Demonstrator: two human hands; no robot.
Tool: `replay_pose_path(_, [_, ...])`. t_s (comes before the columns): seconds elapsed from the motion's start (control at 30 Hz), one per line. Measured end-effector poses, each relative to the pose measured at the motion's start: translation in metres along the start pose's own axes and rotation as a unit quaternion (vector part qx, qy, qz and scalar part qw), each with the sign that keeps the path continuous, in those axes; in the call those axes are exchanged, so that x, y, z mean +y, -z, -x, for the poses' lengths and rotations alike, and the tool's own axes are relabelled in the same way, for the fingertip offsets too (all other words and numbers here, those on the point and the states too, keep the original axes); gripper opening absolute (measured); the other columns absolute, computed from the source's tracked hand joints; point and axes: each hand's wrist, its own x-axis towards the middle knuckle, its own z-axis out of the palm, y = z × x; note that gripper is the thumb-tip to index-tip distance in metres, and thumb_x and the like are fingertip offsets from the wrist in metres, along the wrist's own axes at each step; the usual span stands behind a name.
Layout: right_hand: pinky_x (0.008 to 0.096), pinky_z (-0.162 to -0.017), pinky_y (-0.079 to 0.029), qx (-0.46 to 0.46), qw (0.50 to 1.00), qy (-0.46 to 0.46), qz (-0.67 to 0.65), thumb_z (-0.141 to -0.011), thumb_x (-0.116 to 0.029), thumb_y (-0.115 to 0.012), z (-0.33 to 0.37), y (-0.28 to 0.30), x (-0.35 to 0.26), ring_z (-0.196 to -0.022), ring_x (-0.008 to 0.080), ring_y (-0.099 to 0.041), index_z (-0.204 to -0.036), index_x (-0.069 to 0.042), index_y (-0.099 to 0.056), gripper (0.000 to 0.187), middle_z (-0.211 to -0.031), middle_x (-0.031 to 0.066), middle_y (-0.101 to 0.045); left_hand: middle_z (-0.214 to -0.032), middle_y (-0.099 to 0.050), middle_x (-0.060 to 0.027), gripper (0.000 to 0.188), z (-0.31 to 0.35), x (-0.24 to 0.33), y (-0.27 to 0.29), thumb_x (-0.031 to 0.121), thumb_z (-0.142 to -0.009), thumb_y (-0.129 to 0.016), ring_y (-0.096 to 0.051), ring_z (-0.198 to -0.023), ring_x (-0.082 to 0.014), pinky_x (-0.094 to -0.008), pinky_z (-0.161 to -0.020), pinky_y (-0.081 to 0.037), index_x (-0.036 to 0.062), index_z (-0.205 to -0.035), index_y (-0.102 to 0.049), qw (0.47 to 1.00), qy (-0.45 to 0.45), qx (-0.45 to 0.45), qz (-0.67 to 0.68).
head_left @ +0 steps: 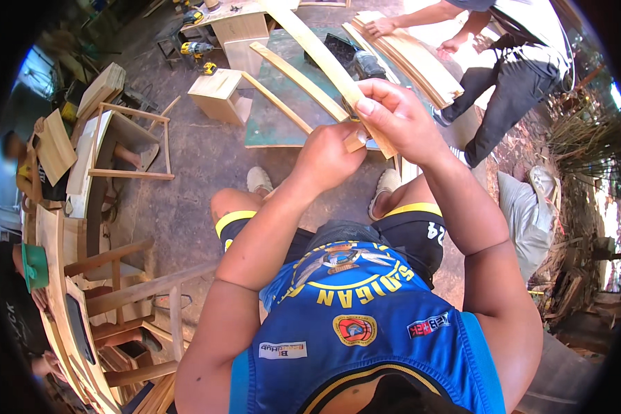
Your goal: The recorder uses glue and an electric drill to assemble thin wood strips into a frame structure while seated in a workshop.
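My right hand (pixel 397 117) is closed around a long, pale wooden strip (pixel 310 48), thumb on top. The strip runs away from me past the top of the picture, its near end just below the hand. Beside it, my left hand (pixel 330 155) is a fist with a small tan wooden piece (pixel 355 141) showing between the fingers. Whether that piece is the end of the second wooden strip (pixel 300 79), which disappears behind this fist, I cannot tell. A third wooden strip (pixel 276 102) lies to the left of it, over the green tabletop (pixel 269 134).
Across the tabletop, a co-worker's hand (pixel 381 27) rests on stacked boards (pixel 407 55). A black power tool (pixel 369 65) lies nearby. Left stand a wooden box (pixel 215 93), yellow drills (pixel 196 48) and a wooden frame (pixel 131 174). Furniture frames (pixel 117 297) and people crowd the left; a sack (pixel 524 214) sits right.
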Motion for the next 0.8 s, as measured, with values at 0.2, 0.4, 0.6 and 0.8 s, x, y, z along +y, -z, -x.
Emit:
replay_pose_path(0.2, [0.0226, -0.069, -0.047, 0.011, 1.0, 0.01, 0.012, -0.092, -0.023, -0.061, 0.005, -0.002, -0.005, -0.079, 0.0052, -0.056, -0.109, 0.003, -0.057, 0.031, -0.089, 0.0022, -0.061, -0.085, -0.065, -0.0216, 0.024, 0.001, 0.009, -0.005, 0.014, -0.076, -0.06, -0.062, -0.084, -0.0402, -0.0454, -0.073, -0.049, 0.0053, -0.098, -0.066, 1.0, 0.004, -0.003, 0.019])
replay_pose_path(0.4, [0.023, -0.07, -0.048, 0.016, 0.999, 0.009, 0.031, -0.091, -0.023, -0.061, 0.006, -0.001, -0.009, -0.079, 0.0055, -0.056, -0.109, 0.003, -0.058, 0.031, -0.089, 0.0022, -0.061, -0.087, -0.065, -0.0219, 0.028, 0.001, 0.009, -0.009, 0.015, -0.074, -0.061, -0.062, -0.085, -0.04, -0.0458, -0.074, -0.049, 0.0062, -0.1, -0.066, 1.0, 0.001, 0.006, 0.017])
replay_pose_path(0.6, [0.0255, -0.072, -0.048, 0.015, 0.994, 0.016, 0.104, -0.089, -0.026, -0.063, 0.005, -0.006, -0.001, -0.08, 0.0087, -0.057, -0.108, 0.002, -0.058, 0.034, -0.089, 0.0053, -0.061, -0.086, -0.066, -0.0211, 0.026, 0.001, -0.002, -0.016, 0.02, -0.076, -0.061, -0.062, -0.085, -0.0397, -0.0463, -0.074, -0.05, 0.0057, -0.096, -0.066, 1.0, 0.006, 0.024, -0.005])
replay_pose_path(0.8, [0.0375, -0.08, -0.047, 0.033, 0.922, 0.086, 0.375, -0.081, -0.028, -0.068, 0.0, -0.016, 0.048, -0.091, 0.0332, -0.059, -0.109, 0.003, -0.057, 0.043, -0.097, 0.0182, -0.057, -0.086, -0.066, -0.0193, 0.028, 0.001, -0.074, -0.053, 0.024, -0.078, -0.06, -0.062, -0.084, -0.0398, -0.0474, -0.072, -0.05, 0.0056, -0.098, -0.064, 0.997, 0.019, 0.066, -0.026])
